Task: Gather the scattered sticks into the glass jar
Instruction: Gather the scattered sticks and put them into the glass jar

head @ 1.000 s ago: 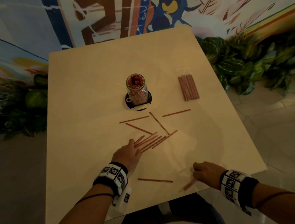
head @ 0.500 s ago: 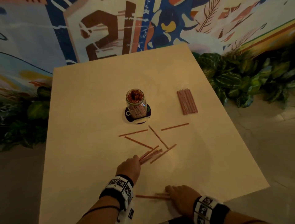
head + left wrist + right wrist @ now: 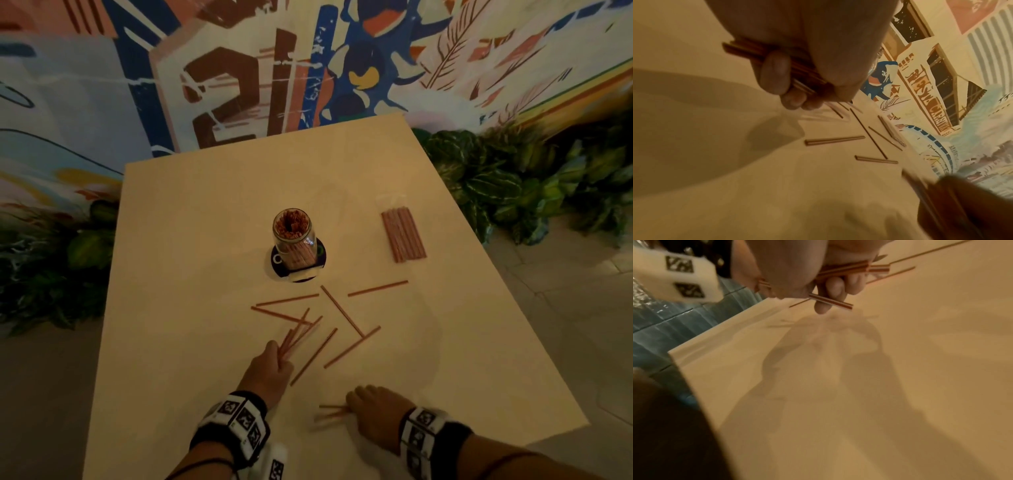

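Note:
A glass jar [image 3: 294, 240] packed with red-striped sticks stands on a dark coaster mid-table. Several loose sticks [image 3: 342, 317] lie scattered on the table in front of it. My left hand [image 3: 270, 368] grips a bundle of sticks [image 3: 298, 337] that fans out toward the jar; the left wrist view shows my fingers [image 3: 774, 73] curled round that bundle [image 3: 748, 50]. Near the table's front edge my right hand [image 3: 373, 411] holds a few sticks [image 3: 330, 413] pointing left. In the right wrist view these striped sticks [image 3: 844, 270] sit between its thumb and curled fingers [image 3: 833, 287].
A clear packet of sticks [image 3: 403, 236] lies right of the jar. The pale table [image 3: 191, 240] ends close to my body and drops off on the right. Leafy plants [image 3: 513, 185] and a painted wall surround it.
My left hand has lifted a bundle of sticks off the table. My right hand slid left along the front edge, collecting the sticks lying there.

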A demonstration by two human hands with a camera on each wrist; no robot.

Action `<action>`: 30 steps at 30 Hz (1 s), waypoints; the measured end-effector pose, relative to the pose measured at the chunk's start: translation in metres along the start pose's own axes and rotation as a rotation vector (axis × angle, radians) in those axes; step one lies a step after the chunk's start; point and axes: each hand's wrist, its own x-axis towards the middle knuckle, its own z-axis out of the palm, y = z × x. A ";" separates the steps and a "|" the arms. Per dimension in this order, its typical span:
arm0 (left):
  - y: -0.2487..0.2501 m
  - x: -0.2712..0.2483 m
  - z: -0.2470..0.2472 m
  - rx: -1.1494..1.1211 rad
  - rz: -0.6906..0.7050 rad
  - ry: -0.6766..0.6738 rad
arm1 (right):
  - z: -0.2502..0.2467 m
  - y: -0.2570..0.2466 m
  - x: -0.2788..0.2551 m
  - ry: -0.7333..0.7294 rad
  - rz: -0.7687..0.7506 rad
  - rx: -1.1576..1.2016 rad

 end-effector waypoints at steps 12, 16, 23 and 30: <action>0.015 -0.016 0.020 0.178 -0.022 -0.017 | -0.055 0.057 0.034 0.033 0.084 -0.070; 0.021 -0.015 0.027 0.334 -0.015 -0.002 | -0.048 0.054 0.039 0.070 0.080 -0.090; 0.026 -0.011 0.030 0.429 -0.052 -0.077 | -0.044 0.060 0.038 0.094 0.217 0.089; 0.008 -0.014 0.014 0.201 -0.098 -0.086 | -0.058 0.072 0.039 0.254 0.402 0.610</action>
